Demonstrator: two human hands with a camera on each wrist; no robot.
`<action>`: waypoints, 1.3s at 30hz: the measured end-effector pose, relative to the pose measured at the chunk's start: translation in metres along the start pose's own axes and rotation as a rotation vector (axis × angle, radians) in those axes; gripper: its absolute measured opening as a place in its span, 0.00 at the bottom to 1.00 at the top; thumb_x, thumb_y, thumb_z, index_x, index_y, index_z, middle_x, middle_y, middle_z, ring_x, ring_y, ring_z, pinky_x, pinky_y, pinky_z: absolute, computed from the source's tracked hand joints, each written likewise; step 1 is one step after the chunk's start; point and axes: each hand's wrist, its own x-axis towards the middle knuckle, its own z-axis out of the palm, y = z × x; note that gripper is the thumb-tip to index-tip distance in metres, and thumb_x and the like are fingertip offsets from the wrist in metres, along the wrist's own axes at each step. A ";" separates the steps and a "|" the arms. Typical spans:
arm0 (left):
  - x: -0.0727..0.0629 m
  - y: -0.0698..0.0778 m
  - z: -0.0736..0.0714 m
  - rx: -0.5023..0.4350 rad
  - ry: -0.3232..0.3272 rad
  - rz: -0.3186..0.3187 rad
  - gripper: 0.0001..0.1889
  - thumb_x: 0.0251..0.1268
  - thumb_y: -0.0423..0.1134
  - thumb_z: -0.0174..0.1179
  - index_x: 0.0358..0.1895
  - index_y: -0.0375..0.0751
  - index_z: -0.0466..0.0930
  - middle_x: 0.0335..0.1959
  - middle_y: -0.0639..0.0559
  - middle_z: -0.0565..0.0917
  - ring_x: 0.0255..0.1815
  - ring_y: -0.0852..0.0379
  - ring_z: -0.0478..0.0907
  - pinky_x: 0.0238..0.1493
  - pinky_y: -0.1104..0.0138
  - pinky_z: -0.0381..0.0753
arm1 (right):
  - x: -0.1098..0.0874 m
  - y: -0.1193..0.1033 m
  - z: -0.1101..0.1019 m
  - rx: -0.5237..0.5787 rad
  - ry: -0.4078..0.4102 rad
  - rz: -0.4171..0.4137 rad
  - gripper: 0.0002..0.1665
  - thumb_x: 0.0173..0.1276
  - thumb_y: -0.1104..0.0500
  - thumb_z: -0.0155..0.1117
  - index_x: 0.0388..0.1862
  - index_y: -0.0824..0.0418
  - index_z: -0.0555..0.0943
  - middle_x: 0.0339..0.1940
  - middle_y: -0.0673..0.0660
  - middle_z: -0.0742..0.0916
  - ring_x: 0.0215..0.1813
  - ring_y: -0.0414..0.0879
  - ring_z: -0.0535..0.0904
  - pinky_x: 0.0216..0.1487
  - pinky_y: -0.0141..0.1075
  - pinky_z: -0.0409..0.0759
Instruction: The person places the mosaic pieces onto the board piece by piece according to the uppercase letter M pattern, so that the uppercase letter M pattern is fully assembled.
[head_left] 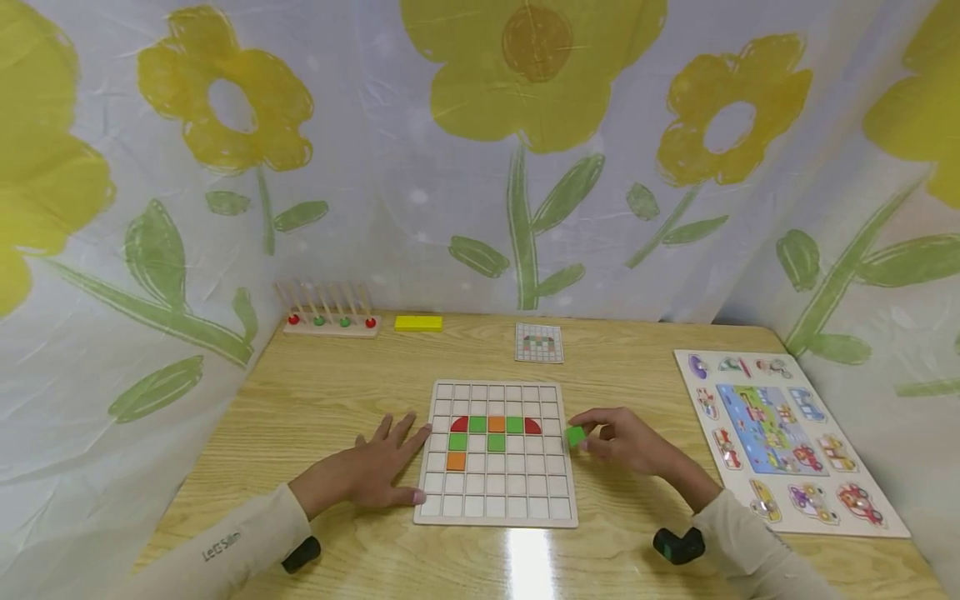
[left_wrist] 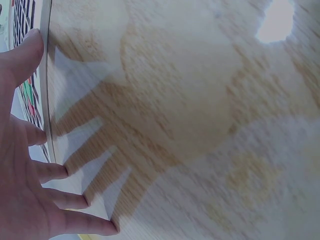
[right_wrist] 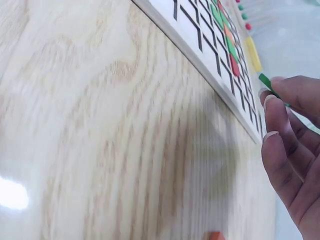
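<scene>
A wooden grid board [head_left: 517, 485] lies on the table, bearing green and orange square tiles and two red rounded pieces. The top row of pieces runs red, green, orange, green, red. Below sit two green tiles and one orange tile [head_left: 456, 461]. My right hand [head_left: 626, 442] pinches a green square tile [head_left: 576, 437] between thumb and fingers, just off the board's right edge; the right wrist view shows this tile [right_wrist: 265, 81] edge-on. My left hand [head_left: 382, 467] rests with fingers spread, its thumb and forefinger touching the board's left edge.
At the back stand a pegged wooden rack [head_left: 333, 329] with red and green beads, a yellow block [head_left: 418, 323] and a small pattern card [head_left: 538, 343]. A vehicle picture puzzle [head_left: 787, 442] lies at right. An orange piece [right_wrist: 216, 235] peeks in at the right wrist view's bottom.
</scene>
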 end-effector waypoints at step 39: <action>0.002 -0.004 0.005 -0.012 0.013 -0.002 0.52 0.65 0.72 0.53 0.83 0.46 0.44 0.82 0.34 0.43 0.79 0.22 0.42 0.60 0.24 0.59 | 0.031 -0.013 0.052 -0.118 0.058 0.052 0.16 0.68 0.59 0.70 0.54 0.62 0.85 0.32 0.51 0.82 0.25 0.36 0.70 0.24 0.28 0.68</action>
